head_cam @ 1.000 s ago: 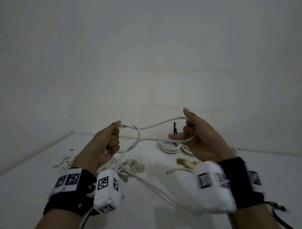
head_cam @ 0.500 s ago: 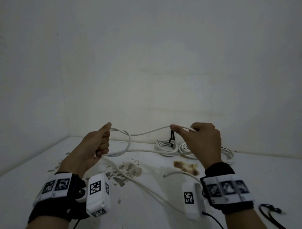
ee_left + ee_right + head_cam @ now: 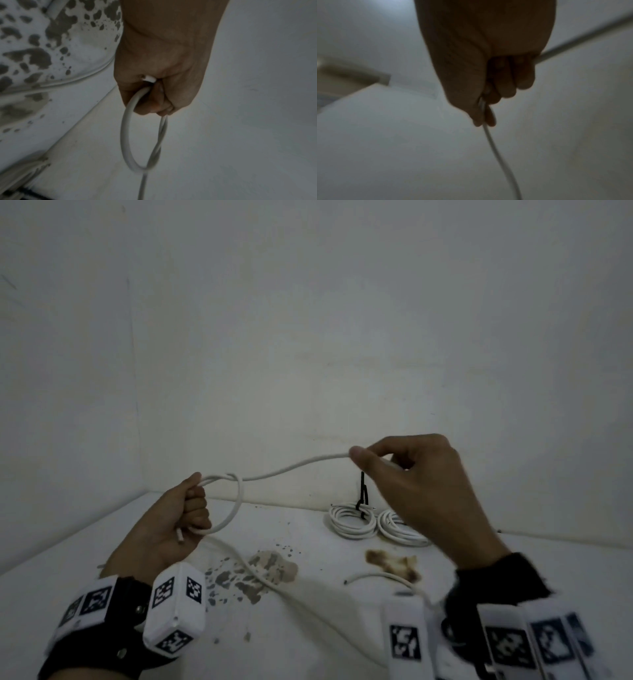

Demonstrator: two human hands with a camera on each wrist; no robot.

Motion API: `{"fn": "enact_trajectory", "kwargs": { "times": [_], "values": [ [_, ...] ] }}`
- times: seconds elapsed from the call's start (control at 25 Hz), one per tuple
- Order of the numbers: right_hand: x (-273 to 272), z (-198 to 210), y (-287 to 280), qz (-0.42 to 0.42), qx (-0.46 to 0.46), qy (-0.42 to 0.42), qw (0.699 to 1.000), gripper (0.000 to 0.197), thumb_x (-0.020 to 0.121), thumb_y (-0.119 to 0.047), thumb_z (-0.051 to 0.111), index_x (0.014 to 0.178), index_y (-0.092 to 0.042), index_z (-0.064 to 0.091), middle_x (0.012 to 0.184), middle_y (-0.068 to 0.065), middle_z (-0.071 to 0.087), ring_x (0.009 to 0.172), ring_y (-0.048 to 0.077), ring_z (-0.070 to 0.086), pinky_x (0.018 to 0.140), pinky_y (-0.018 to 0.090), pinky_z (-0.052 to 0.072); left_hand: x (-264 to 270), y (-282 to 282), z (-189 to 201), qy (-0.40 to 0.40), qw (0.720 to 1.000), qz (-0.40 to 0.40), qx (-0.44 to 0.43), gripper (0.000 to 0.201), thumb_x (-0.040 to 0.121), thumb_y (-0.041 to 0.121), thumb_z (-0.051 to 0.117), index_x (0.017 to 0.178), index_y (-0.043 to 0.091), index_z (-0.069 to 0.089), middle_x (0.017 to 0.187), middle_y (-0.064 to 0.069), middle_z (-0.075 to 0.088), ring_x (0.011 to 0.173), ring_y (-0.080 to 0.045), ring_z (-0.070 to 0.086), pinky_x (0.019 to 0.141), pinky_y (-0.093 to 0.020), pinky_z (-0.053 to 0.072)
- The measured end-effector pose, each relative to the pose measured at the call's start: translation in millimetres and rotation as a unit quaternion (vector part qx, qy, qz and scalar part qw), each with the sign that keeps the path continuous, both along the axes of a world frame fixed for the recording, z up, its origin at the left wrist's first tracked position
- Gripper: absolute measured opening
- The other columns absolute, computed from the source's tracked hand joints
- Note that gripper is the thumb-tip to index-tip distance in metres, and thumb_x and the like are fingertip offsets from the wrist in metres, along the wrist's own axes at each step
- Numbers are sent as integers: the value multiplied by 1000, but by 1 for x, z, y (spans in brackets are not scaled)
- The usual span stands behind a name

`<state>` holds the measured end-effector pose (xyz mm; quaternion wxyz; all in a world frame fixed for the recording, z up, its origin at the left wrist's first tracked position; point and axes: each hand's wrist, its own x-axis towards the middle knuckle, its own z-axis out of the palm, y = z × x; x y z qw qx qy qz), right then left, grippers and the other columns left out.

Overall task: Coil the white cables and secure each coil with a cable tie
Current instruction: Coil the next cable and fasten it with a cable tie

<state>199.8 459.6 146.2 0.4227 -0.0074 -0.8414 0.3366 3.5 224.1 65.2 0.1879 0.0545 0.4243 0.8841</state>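
Thin round white cable [image 3: 294, 465] in my hands. Two finished white cable coils [image 3: 352, 520] w/ a black plastic tie [image 3: 362, 494] at back. White tabletop [image 3: 102, 546] w/ grey speckled patches [image 3: 253, 577] & a brown stain [image 3: 394, 563]. My black wrist straps [image 3: 126, 631], white tags w/ black-white square codes.

White cable [image 3: 294, 465], one small loop, held aloft

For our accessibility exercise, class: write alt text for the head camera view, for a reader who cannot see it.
Two hands hold a white cable above a stained white table: the left hand grips a small loop, the right hand pinches the cable higher up. Behind, two finished coils lie by the wall, a black cable tie on one.
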Motion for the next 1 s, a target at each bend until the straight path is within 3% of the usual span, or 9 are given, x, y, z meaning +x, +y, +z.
{"fn": "enact_trajectory", "kwargs": {
  "times": [0.16, 0.28, 0.4, 0.52, 0.6, 0.68, 0.8, 0.84, 1.0],
  "values": [
    [-20, -22, -32, 27, 72, -89, 993, 27, 87, -50, 68, 80, -26, 78, 51, -8, 56, 47, 5, 49, 52, 19, 41, 0, 0, 3, -9, 997, 21, 77, 46, 105, 44, 28, 65, 22, 34, 42, 9, 25, 39, -8, 8, 33, -18, 16],
    [-18, -28, -46, 28, 170, -148, 974, 30, 90, -53, 60, 90, -27, 76, 67, -7, 57, 67, 14, 58, 65, 26, 50, 1, 9, 9, 13, 996, 5, 88, 43, 105, 42, 27, 69, 22, 36, 46, 10, 28, 33, -4, 22, 36, -18, 18],
    [-11, -28, -61, 38, 289, -171, 941, 30, 94, -41, 52, 86, -18, 70, 67, -3, 54, 66, 20, 53, 61, 30, 41, 8, 24, 16, 35, 998, 3, 54, 42, 106, 39, 27, 69, 21, 36, 46, 10, 30, 33, -5, 26, 35, -18, 26],
    [-9, -33, -75, 67, 338, -166, 924, 30, 96, -33, 50, 70, -18, 50, 64, -2, 46, 60, 21, 45, 50, 29, 27, 22, 44, 18, 69, 997, 23, -12, 42, 107, 36, 31, 69, 18, 38, 47, 7, 35, 39, -10, 38, 42, -18, 44],
    [-14, -38, -78, 93, 345, -163, 920, 28, 97, -30, 50, 71, -20, 45, 68, -2, 46, 61, 21, 43, 50, 29, 24, 33, 57, 20, 86, 996, 17, -37, 42, 106, 36, 35, 70, 16, 42, 50, 3, 42, 48, -16, 51, 49, -26, 52],
    [-19, -40, -75, 105, 335, -153, 924, 24, 97, -28, 51, 74, -22, 48, 72, -3, 48, 62, 21, 42, 50, 28, 24, 45, 67, 23, 107, 991, -14, -75, 41, 105, 38, 36, 71, 16, 44, 55, 0, 49, 50, -16, 58, 56, -29, 50],
    [-24, -40, -65, 99, 300, -122, 941, 20, 96, -25, 52, 78, -23, 59, 70, -3, 51, 62, 20, 43, 53, 31, 29, 55, 75, 21, 175, 966, -42, -186, 43, 105, 39, 37, 71, 16, 49, 57, 0, 48, 46, -9, 47, 48, -23, 38],
    [-26, -40, -61, 104, 279, -118, 947, 21, 95, -25, 52, 76, -22, 60, 69, -3, 52, 61, 20, 46, 55, 31, 33, 56, 76, 20, 187, 961, -65, -194, 43, 104, 40, 38, 72, 15, 50, 61, -3, 46, 51, -11, 45, 51, -24, 37],
    [-35, -44, -45, 99, 191, -89, 973, 21, 90, -26, 51, 81, -22, 70, 70, -4, 66, 63, 19, 60, 60, 36, 52, 64, 81, 14, 182, 956, -142, -183, 51, 100, 41, 44, 104, -5, 65, 95, -27, 59, 90, -35, 57, 88, -47, 48]
  ]
}}
